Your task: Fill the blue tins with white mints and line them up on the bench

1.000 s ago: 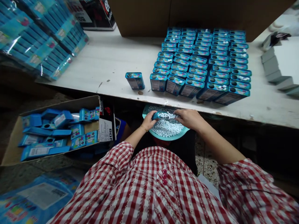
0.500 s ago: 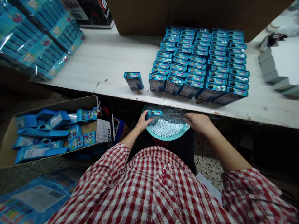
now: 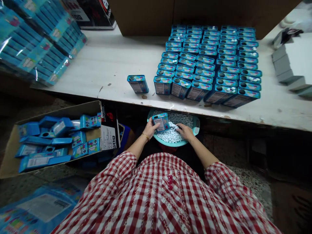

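Note:
My left hand (image 3: 150, 129) is closed round a small blue tin (image 3: 160, 122), held upright over a teal bowl (image 3: 196, 125) full of white candies (image 3: 173, 135) in my lap. My right hand (image 3: 185, 131) rests in the candies just right of the tin, fingers curled; what it holds, if anything, is hidden. On the white table (image 3: 97, 70) above the bowl, many open blue tins (image 3: 207, 65) stand in rows, and one tin (image 3: 137, 84) stands alone to their left.
A cardboard box (image 3: 11, 156) of loose blue tins sits on the floor at my left. Wrapped packs of blue tins (image 3: 36, 42) lie at the table's far left. Grey boxes (image 3: 285, 65) lie at the right. A brown carton (image 3: 207, 11) stands behind the rows.
My left hand lifted the tin out of the candies and turned it upright. My right hand moved left from the bowl's right rim into the candies beside the tin.

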The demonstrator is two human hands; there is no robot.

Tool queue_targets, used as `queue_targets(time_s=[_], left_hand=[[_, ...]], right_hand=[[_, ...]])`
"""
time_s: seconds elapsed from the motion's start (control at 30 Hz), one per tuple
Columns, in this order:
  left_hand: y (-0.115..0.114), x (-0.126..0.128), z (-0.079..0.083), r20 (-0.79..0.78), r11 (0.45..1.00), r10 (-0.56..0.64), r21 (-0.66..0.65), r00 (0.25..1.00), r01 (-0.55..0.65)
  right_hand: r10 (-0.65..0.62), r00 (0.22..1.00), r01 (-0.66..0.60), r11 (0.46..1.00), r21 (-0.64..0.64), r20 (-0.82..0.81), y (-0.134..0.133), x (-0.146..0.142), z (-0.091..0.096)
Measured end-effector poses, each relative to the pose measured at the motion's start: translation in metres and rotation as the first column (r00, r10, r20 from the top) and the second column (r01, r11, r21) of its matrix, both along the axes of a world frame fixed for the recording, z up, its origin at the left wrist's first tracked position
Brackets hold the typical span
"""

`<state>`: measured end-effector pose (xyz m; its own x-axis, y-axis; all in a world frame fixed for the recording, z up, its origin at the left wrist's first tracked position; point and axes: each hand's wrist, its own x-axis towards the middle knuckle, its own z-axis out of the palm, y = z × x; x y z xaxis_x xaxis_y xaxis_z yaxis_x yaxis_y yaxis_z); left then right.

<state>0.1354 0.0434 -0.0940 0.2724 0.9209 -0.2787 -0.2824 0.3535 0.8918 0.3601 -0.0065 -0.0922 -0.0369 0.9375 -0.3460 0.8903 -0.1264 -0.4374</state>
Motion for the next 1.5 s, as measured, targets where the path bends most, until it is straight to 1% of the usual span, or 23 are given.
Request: queue_targets(time_s=[0.1,0.17,0.23,0.33,0.4,0.47,0.53,0.6,0.7,0.83,0.97,1.07,1.17,1.23,1.3,1.37,1.43,1.5], left_hand=[[0.003,-0.021,0.007,-0.12,0.99,0.036,0.141,0.992,-0.019],[0.005,-0.031,0.009,-0.236,0.975,0.042,0.224,0.971,0.012],[0.007,-0.034,0.011,-0.356,0.952,0.05,0.299,0.933,0.064],[0.008,-0.026,0.016,-0.498,0.911,0.06,0.382,0.865,0.157],[0.008,-0.016,0.021,-0.566,0.892,0.042,0.392,0.823,0.225],[0.008,-0.007,0.024,-0.608,0.881,0.02,0.386,0.794,0.273],[0.008,-0.001,0.027,-0.624,0.868,0.01,0.393,0.782,0.302],[0.008,0.001,0.027,-0.619,0.849,0.003,0.417,0.785,0.325],[0.009,0.001,0.026,-0.609,0.829,-0.007,0.44,0.793,0.346],[0.01,0.0,0.024,-0.618,0.822,-0.01,0.443,0.786,0.358],[0.011,-0.001,0.023,-0.627,0.821,-0.003,0.444,0.779,0.36],[0.01,-0.001,0.024,-0.614,0.826,-0.01,0.44,0.789,0.352],[0.01,-0.002,0.024,-0.584,0.845,-0.022,0.422,0.812,0.327],[0.011,-0.005,0.021,-0.554,0.881,-0.004,0.392,0.833,0.264],[0.012,-0.01,0.014,-0.499,0.924,0.019,0.34,0.867,0.175],[0.013,-0.015,0.004,-0.411,0.958,0.015,0.266,0.911,0.105],[0.012,-0.015,-0.006,-0.302,0.982,-0.013,0.174,0.953,0.068],[0.01,-0.01,-0.015,-0.195,0.996,-0.031,0.08,0.98,0.047]], right_hand=[[-0.032,0.989,0.042,0.997,0.068,-0.143,-0.004,0.018,0.013],[-0.012,0.984,0.034,0.992,0.121,-0.179,-0.006,0.028,0.029],[0.019,0.982,0.013,0.985,0.17,-0.187,-0.006,0.035,0.048],[0.099,0.982,-0.061,0.973,0.221,-0.162,-0.003,0.039,0.081],[0.168,0.98,-0.139,0.963,0.23,-0.108,0.001,0.034,0.103],[0.229,0.973,-0.224,0.953,0.203,-0.005,0.007,0.025,0.123],[0.269,0.954,-0.288,0.946,0.151,0.133,0.012,0.014,0.141],[0.307,0.916,-0.339,0.937,0.089,0.259,0.017,0.002,0.157],[0.356,0.853,-0.385,0.923,0.0,0.381,0.023,-0.012,0.175],[0.384,0.809,-0.402,0.914,-0.058,0.445,0.027,-0.023,0.186],[0.391,0.795,-0.416,0.908,-0.052,0.464,0.026,-0.027,0.188],[0.383,0.804,-0.419,0.908,-0.024,0.455,0.023,-0.026,0.189],[0.356,0.834,-0.398,0.917,0.014,0.422,0.015,-0.013,0.187],[0.31,0.865,-0.355,0.934,0.044,0.395,0.006,0.005,0.176],[0.256,0.889,-0.29,0.956,0.035,0.381,-0.005,0.026,0.155],[0.22,0.889,-0.227,0.973,-0.032,0.401,-0.015,0.042,0.124],[0.24,0.872,-0.215,0.971,-0.107,0.427,-0.02,0.044,0.088],[0.284,0.859,-0.259,0.959,-0.116,0.426,-0.019,0.03,0.056]])
